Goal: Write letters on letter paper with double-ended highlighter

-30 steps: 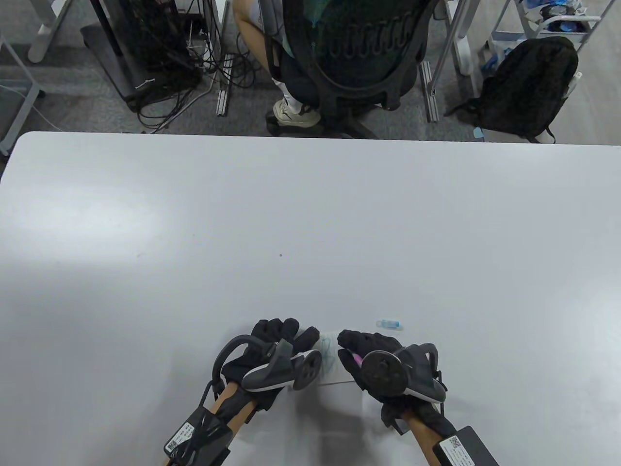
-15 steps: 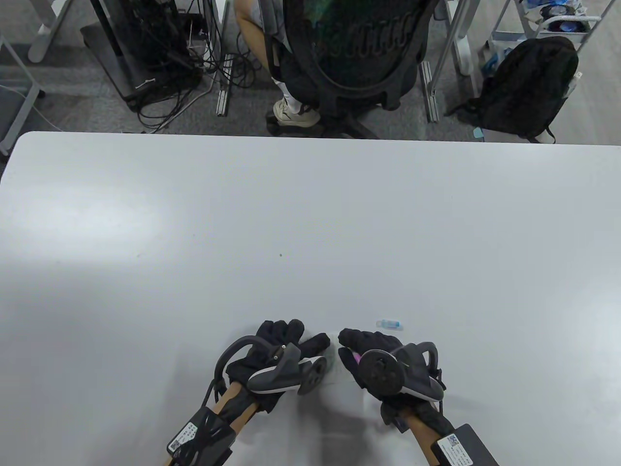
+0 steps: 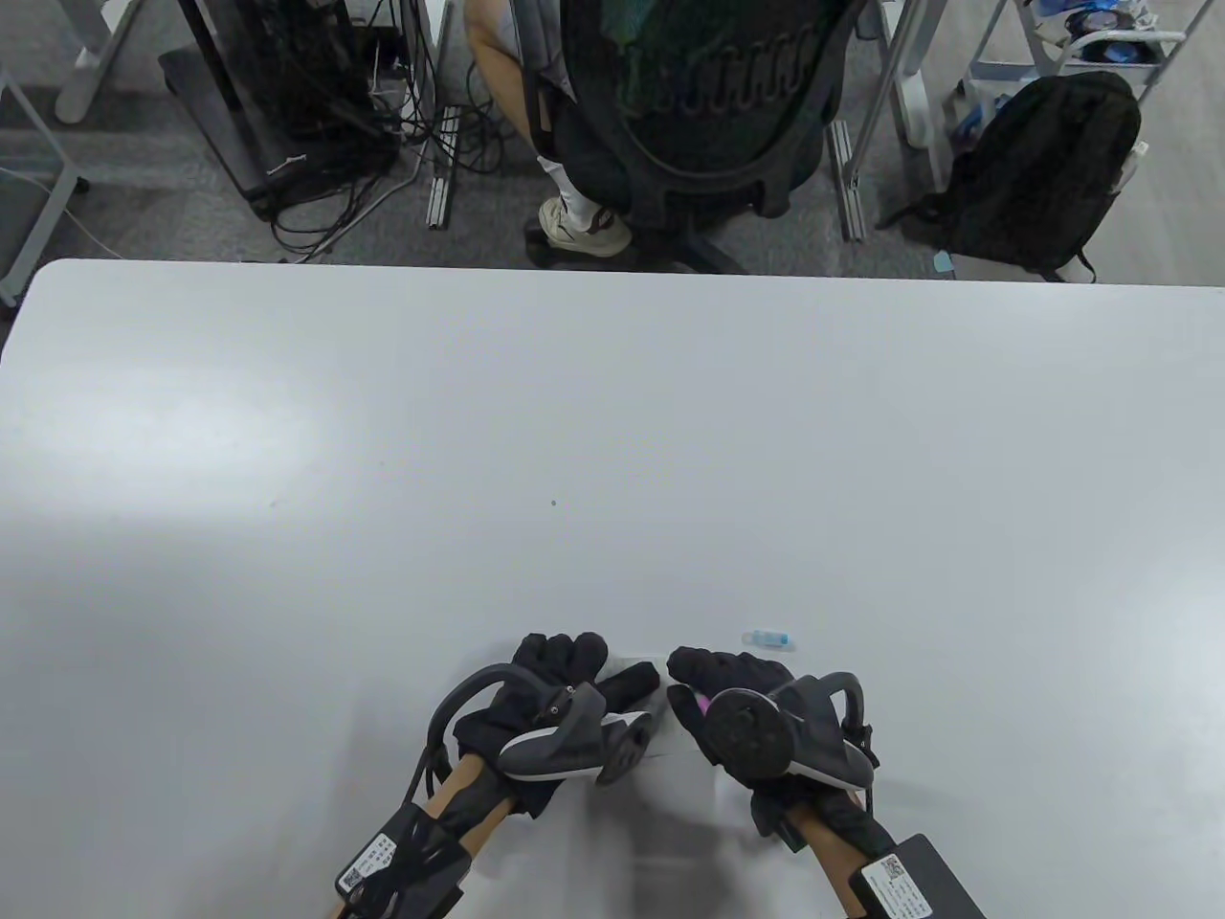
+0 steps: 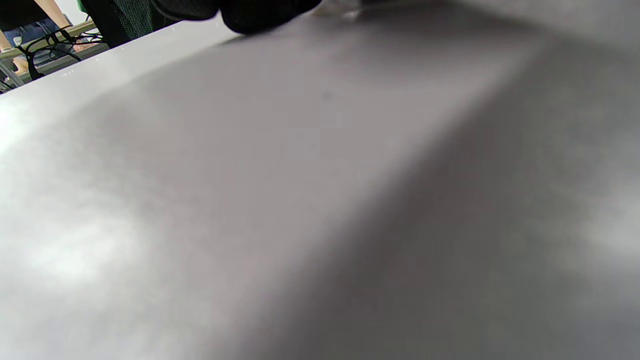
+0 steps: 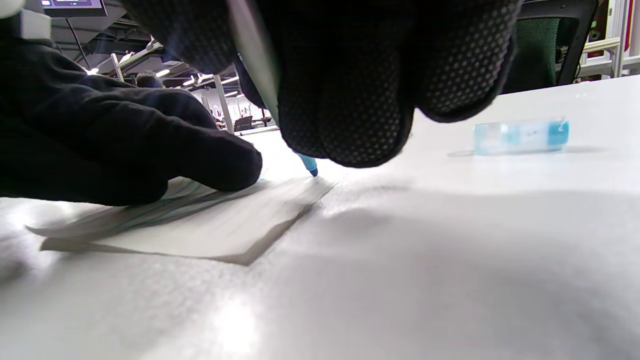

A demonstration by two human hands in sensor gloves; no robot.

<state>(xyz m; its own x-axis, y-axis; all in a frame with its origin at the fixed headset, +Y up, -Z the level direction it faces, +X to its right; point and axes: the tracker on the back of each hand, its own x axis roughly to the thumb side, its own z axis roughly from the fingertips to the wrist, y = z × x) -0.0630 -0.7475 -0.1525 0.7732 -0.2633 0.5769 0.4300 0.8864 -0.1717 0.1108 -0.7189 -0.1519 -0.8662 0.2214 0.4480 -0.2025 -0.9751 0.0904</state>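
Observation:
A small white letter paper (image 5: 200, 225) lies flat near the table's front edge, mostly hidden between the hands in the table view (image 3: 660, 728). My left hand (image 3: 574, 675) rests on its left part with straight fingers (image 5: 150, 145) pressing it down. My right hand (image 3: 723, 684) grips the double-ended highlighter (image 5: 260, 65); its blue tip (image 5: 310, 167) sits at the paper's far right corner, and its pink end (image 3: 703, 706) shows by the tracker. The clear blue cap (image 3: 768, 638) lies on the table just beyond the right hand (image 5: 520, 136).
The white table (image 3: 612, 431) stretches far beyond the hands. Behind its far edge a person sits in a black office chair (image 3: 708, 105). A black backpack (image 3: 1043, 172) and cables (image 3: 325, 124) lie on the floor.
My left hand has slid right across the paper, covering the blue scribbles that showed earlier. The right hand and the cap have stayed in place.

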